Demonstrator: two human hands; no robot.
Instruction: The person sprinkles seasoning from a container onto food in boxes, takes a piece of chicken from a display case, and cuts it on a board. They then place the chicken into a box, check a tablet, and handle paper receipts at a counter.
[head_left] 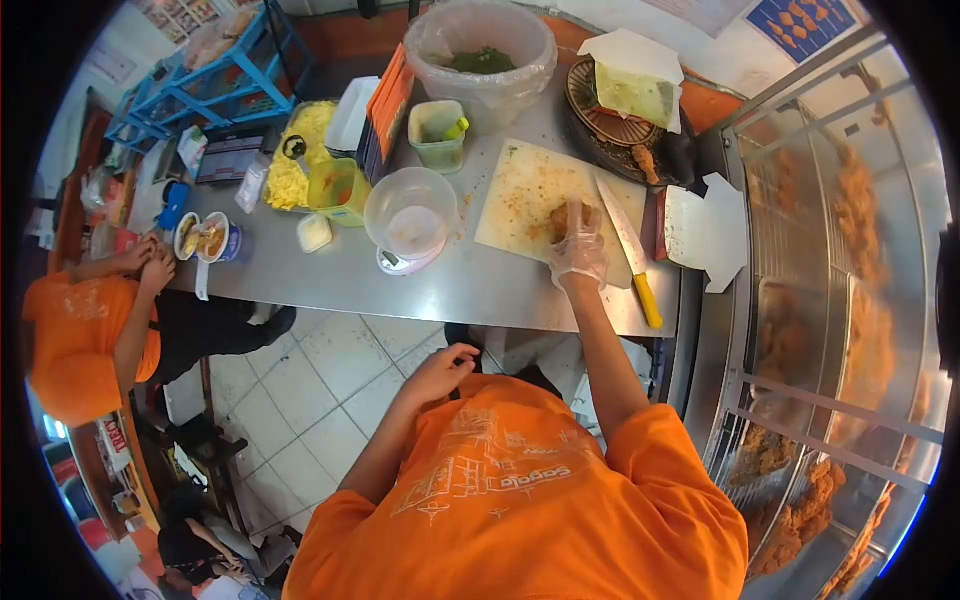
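My right hand [580, 248], in a clear plastic glove, is closed on a brown piece of fried chicken [560, 217], which rests on the white cutting board [500, 222]. The glove hides part of the piece. Orange crumbs are scattered over the board. Just right of that hand lies a knife [632, 245] with a yellow handle, its blade on the board's right edge and its handle on the steel table. My left hand [443, 374] is bare and hangs in front of my body, below the table's edge, fingers loosely bent and holding nothing.
An open carton [692, 235] and a dark round pan [640, 150] stand right of the board. Left are a clear bowl on a scale [405, 215], a yellow-green tub [338, 190] and a lined bucket [480, 85]. A co-worker [90, 330] stands far left. A fried-chicken cabinet [800, 330] borders the right.
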